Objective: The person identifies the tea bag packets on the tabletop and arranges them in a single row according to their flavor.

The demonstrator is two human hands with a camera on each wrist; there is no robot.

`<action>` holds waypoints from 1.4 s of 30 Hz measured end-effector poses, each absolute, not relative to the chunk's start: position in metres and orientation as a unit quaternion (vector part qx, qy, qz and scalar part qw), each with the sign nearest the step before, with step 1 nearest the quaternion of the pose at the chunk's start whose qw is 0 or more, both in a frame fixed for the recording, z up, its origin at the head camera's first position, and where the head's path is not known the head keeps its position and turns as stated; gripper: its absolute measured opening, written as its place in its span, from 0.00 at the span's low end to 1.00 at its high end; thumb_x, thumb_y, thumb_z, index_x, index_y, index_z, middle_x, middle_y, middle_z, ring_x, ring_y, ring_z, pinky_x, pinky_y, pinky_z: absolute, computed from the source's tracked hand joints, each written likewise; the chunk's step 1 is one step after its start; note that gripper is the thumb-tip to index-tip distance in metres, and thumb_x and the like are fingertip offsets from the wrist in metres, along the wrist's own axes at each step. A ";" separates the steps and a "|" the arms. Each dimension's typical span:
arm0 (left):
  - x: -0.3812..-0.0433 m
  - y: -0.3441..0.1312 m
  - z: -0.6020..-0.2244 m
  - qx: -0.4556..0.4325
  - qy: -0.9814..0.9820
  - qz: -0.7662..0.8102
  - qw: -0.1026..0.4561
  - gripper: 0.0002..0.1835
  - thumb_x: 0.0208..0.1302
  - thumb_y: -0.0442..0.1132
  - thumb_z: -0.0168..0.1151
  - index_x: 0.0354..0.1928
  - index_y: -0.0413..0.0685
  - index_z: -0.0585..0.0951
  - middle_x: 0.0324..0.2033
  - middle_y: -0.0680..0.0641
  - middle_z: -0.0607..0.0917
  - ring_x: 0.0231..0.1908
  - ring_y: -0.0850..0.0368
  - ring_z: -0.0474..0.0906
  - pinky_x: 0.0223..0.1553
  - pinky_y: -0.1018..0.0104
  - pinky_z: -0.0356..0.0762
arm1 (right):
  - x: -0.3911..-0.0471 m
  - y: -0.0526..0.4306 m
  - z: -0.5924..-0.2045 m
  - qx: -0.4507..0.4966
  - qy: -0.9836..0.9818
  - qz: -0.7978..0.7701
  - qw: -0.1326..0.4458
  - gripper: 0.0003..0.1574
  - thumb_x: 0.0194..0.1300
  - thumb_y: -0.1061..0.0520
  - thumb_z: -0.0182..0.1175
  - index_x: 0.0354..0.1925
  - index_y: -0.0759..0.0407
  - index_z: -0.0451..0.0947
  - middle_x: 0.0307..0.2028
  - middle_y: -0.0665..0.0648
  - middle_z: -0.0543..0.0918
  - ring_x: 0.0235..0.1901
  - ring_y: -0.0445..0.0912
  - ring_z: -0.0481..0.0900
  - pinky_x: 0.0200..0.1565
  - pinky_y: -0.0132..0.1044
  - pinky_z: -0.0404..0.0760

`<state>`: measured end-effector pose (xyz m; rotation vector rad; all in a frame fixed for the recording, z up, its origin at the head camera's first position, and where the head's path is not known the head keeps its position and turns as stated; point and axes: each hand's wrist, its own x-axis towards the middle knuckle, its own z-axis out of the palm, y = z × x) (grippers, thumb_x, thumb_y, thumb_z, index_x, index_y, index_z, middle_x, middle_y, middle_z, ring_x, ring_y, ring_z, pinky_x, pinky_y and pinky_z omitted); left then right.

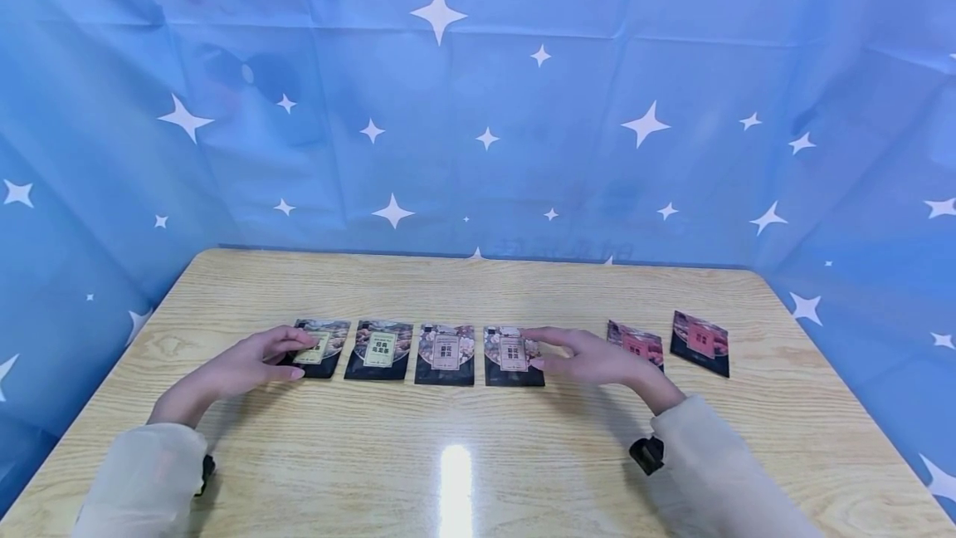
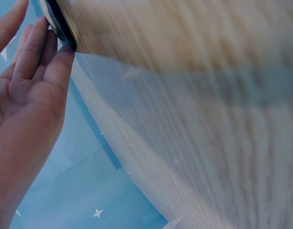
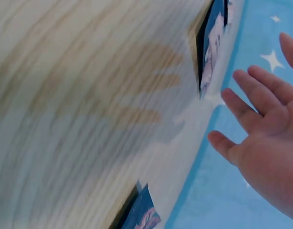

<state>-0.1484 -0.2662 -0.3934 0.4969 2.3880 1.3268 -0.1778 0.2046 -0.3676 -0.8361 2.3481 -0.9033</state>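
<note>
A row of flat tea sachets lies on the table. Two have yellow-green labels, the leftmost sachet (image 1: 323,355) and its neighbour (image 1: 379,349); two have pale pink labels, the third sachet (image 1: 445,354) and the fourth sachet (image 1: 508,364). My left hand (image 1: 250,362) is at the leftmost one, fingers extended over its left side; in the left wrist view the fingertips meet the dark edge of that sachet (image 2: 63,24). Over the right edge of the fourth sachet reaches my right hand (image 1: 590,355), its fingers spread in the right wrist view and nothing held.
Two sachets with red labels lie at the right: one red sachet (image 1: 638,340) partly behind my right hand, and a tilted red sachet (image 1: 700,343) farther right. The wood-grain table (image 1: 358,455) backs onto a blue star-patterned curtain (image 1: 515,173).
</note>
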 end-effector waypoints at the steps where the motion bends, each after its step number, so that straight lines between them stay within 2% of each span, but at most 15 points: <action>1: -0.148 -0.266 -0.393 0.176 0.846 0.470 0.181 0.23 0.61 0.34 0.59 0.55 0.31 0.66 0.58 0.29 0.66 0.60 0.32 0.58 0.52 0.43 0.65 | -0.178 0.206 -0.367 -0.301 0.861 -0.331 0.242 0.32 0.70 0.51 0.48 0.68 0.61 0.55 0.65 0.64 0.59 0.64 0.61 0.54 0.58 0.59 0.57; 7: -0.149 -0.266 -0.394 0.177 0.846 0.469 0.183 0.24 0.61 0.34 0.59 0.56 0.30 0.65 0.58 0.28 0.65 0.60 0.32 0.58 0.52 0.44 0.65 | -0.177 0.219 -0.363 -0.264 0.866 -0.347 0.244 0.33 0.69 0.49 0.49 0.67 0.57 0.57 0.65 0.63 0.59 0.65 0.60 0.53 0.57 0.60 0.57; 15: -0.150 -0.268 -0.397 0.182 0.843 0.471 0.183 0.24 0.61 0.34 0.59 0.56 0.30 0.65 0.58 0.28 0.65 0.60 0.32 0.58 0.52 0.45 0.66 | -0.174 0.245 -0.361 -0.243 0.886 -0.333 0.214 0.37 0.68 0.45 0.50 0.67 0.61 0.56 0.65 0.65 0.60 0.64 0.62 0.54 0.57 0.61 0.57; 22: -0.150 -0.268 -0.398 0.186 0.842 0.473 0.181 0.24 0.61 0.34 0.59 0.56 0.30 0.66 0.58 0.28 0.65 0.60 0.31 0.58 0.52 0.43 0.65 | -0.173 0.274 -0.357 -0.232 0.886 -0.348 0.202 0.33 0.70 0.52 0.48 0.66 0.66 0.56 0.63 0.70 0.61 0.61 0.65 0.58 0.55 0.59 0.62; 30: -0.150 -0.268 -0.397 0.188 0.838 0.479 0.182 0.23 0.61 0.34 0.59 0.55 0.30 0.66 0.58 0.28 0.65 0.60 0.31 0.58 0.51 0.45 0.66 | -0.167 0.308 -0.355 -0.209 0.881 -0.373 0.203 0.33 0.70 0.53 0.47 0.66 0.69 0.54 0.62 0.73 0.60 0.60 0.66 0.59 0.52 0.55 0.67; 34: -0.149 -0.268 -0.396 0.186 0.839 0.478 0.181 0.23 0.61 0.34 0.59 0.55 0.30 0.66 0.58 0.28 0.65 0.60 0.31 0.58 0.52 0.44 0.65 | -0.163 0.318 -0.356 -0.209 0.888 -0.365 0.187 0.32 0.71 0.54 0.47 0.66 0.69 0.55 0.61 0.73 0.62 0.59 0.67 0.61 0.51 0.57 0.67; 42: -0.149 -0.268 -0.396 0.185 0.840 0.477 0.181 0.24 0.61 0.34 0.59 0.56 0.30 0.66 0.58 0.28 0.65 0.60 0.31 0.58 0.52 0.42 0.64 | -0.156 0.332 -0.363 -0.197 0.889 -0.371 0.183 0.32 0.70 0.55 0.47 0.65 0.72 0.55 0.61 0.74 0.61 0.60 0.69 0.56 0.52 0.62 0.63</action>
